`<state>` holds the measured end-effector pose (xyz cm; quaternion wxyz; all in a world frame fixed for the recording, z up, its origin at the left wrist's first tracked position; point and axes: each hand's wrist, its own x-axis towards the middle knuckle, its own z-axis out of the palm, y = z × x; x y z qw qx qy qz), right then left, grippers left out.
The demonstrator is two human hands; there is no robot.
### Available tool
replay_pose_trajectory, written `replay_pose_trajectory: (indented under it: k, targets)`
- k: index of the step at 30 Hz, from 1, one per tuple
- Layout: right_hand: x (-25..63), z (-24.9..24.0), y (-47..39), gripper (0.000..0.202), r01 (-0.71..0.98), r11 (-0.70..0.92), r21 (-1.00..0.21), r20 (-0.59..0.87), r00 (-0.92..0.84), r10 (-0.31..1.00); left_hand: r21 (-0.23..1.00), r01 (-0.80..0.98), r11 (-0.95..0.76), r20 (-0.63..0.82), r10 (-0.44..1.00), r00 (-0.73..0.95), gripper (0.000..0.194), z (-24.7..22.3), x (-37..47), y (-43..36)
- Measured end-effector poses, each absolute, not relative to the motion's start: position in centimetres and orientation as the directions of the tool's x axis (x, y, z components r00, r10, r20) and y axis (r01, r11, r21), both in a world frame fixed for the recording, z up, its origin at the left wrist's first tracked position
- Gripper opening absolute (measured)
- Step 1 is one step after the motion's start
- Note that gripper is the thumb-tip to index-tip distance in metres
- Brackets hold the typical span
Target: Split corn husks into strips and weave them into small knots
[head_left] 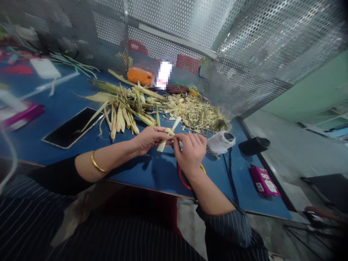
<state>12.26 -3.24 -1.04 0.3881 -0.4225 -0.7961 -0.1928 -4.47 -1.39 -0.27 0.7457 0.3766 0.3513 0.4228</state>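
Observation:
Pale strips of husk cross between my two hands over the blue table's front part. My left hand pinches the strips from the left, its fingers pressed together. From the right, my right hand has its thumb and forefinger closed on the same strips, the fingertips of both hands nearly touching. Under my right hand a red and yellow ring-shaped handle shows in part. Behind my hands lie a bundle of dried husks and a heap of shredded husk.
A dark tablet lies at left. White thread spool, black roll and pink box stand at right. Behind are an orange packet and a perforated metal screen. A white phone-like object is back left.

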Motion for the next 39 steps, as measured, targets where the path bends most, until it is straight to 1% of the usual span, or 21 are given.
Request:
replay_pose_trajectory:
  k: [4, 9, 12, 15, 17, 18, 19, 20, 21, 22, 23, 24, 25, 26, 27, 29, 31, 33, 35, 37, 39]
  targets:
    - [12.1, -1.3, -3.2, 0.006, 0.812, 0.583, 0.029, 0.755, -0.400, 0.519, 0.853, -0.420, 0.310, -0.168, 0.925, 0.341, 0.027, -0.6, -4.3, -1.2]
    - [12.0, -1.3, -3.2, 0.011, 0.808, 0.581, 0.093, 0.724, -0.456, 0.518, 0.856, -0.433, 0.283, -0.177, 0.947, 0.268, 0.029, -0.9, -4.0, -1.0]
    - [11.7, -1.2, -3.3, 0.018, 0.774, 0.611, 0.165, 0.729, -0.513, 0.453, 0.870, -0.423, 0.251, -0.166, 0.959, 0.228, 0.029, -1.0, -4.0, -1.1]
    - [11.4, -1.4, -3.5, 0.018, 0.667, 0.701, 0.253, 0.666, -0.646, 0.374, 0.909, -0.366, 0.198, -0.132, 0.971, 0.198, 0.032, -1.1, -3.8, -1.3]
    - [11.2, -1.5, -3.5, 0.016, 0.624, 0.742, 0.245, 0.644, -0.677, 0.357, 0.932, -0.318, 0.173, -0.116, 0.975, 0.190, 0.035, -1.1, -3.8, -1.4]
    - [11.2, -1.5, -3.5, 0.014, 0.627, 0.754, 0.196, 0.663, -0.652, 0.369, 0.941, -0.298, 0.161, -0.109, 0.977, 0.184, 0.036, -1.1, -3.8, -1.4]
    - [11.2, -1.5, -3.4, 0.013, 0.642, 0.759, 0.108, 0.698, -0.593, 0.402, 0.948, -0.282, 0.150, -0.102, 0.978, 0.179, 0.036, -1.1, -3.7, -1.5]
    - [11.3, -1.4, -3.3, 0.011, 0.657, 0.753, -0.021, 0.737, -0.499, 0.456, 0.953, -0.268, 0.141, -0.095, 0.980, 0.176, 0.035, -1.1, -3.8, -1.5]
    - [11.3, -1.4, -3.2, 0.009, 0.657, 0.732, -0.179, 0.763, -0.377, 0.525, 0.959, -0.252, 0.131, -0.088, 0.981, 0.175, 0.034, -1.0, -3.8, -1.5]
    - [11.4, -1.4, -3.0, 0.007, 0.630, 0.693, -0.350, 0.756, -0.247, 0.607, 0.965, -0.234, 0.118, -0.077, 0.982, 0.175, 0.033, -0.9, -3.8, -1.5]
    - [11.5, -1.3, -2.8, 0.009, 0.576, 0.632, -0.519, 0.704, -0.131, 0.698, 0.972, -0.212, 0.100, -0.063, 0.982, 0.177, 0.032, -0.9, -3.9, -1.5]
    - [11.6, -1.4, -2.6, 0.011, 0.500, 0.549, -0.670, 0.611, -0.049, 0.790, 0.979, -0.187, 0.080, -0.047, 0.983, 0.178, 0.030, -0.8, -4.0, -1.5]
    - [11.6, -1.4, -2.4, 0.013, 0.416, 0.451, -0.790, 0.492, -0.008, 0.870, 0.985, -0.160, 0.059, -0.029, 0.983, 0.181, 0.029, -0.7, -4.1, -1.5]
    - [11.6, -1.5, -2.3, 0.015, 0.337, 0.349, -0.875, 0.372, 0.003, 0.928, 0.990, -0.135, 0.040, -0.014, 0.982, 0.188, 0.029, -0.6, -4.1, -1.5]
    - [11.6, -1.6, -2.1, 0.016, 0.267, 0.256, -0.929, 0.266, -0.002, 0.964, 0.993, -0.115, 0.029, -0.005, 0.980, 0.199, 0.029, -0.6, -4.2, -1.4]
    - [11.5, -1.9, -1.9, 0.019, 0.149, 0.132, -0.980, 0.131, -0.017, 0.991, 0.996, -0.090, 0.022, 0.000, 0.972, 0.233, 0.033, -0.5, -4.3, -1.4]
    - [11.4, -2.1, -1.8, 0.021, 0.055, 0.081, -0.995, 0.080, -0.025, 0.996, 0.997, -0.078, 0.021, 0.000, 0.964, 0.265, 0.040, -0.4, -4.3, -1.3]
    - [11.3, -2.2, -1.8, 0.021, -0.005, 0.065, -0.998, 0.065, -0.026, 0.998, 0.997, -0.071, 0.036, -0.016, 0.965, 0.263, 0.046, -0.5, -4.2, -1.3]
    - [11.2, -2.2, -1.8, 0.020, 0.012, 0.101, -0.995, 0.101, -0.015, 0.995, 0.993, -0.081, 0.088, -0.067, 0.971, 0.230, 0.046, -0.6, -4.1, -1.4]
    - [11.1, -2.1, -1.9, 0.017, 0.109, 0.179, -0.978, 0.180, 0.001, 0.984, 0.978, -0.120, 0.169, -0.141, 0.968, 0.209, 0.042, -0.7, -4.0, -1.5]
    - [11.1, -1.9, -2.0, 0.016, 0.224, 0.257, -0.940, 0.265, 0.008, 0.964, 0.946, -0.183, 0.267, -0.222, 0.946, 0.235, 0.037, -0.9, -3.9, -1.5]
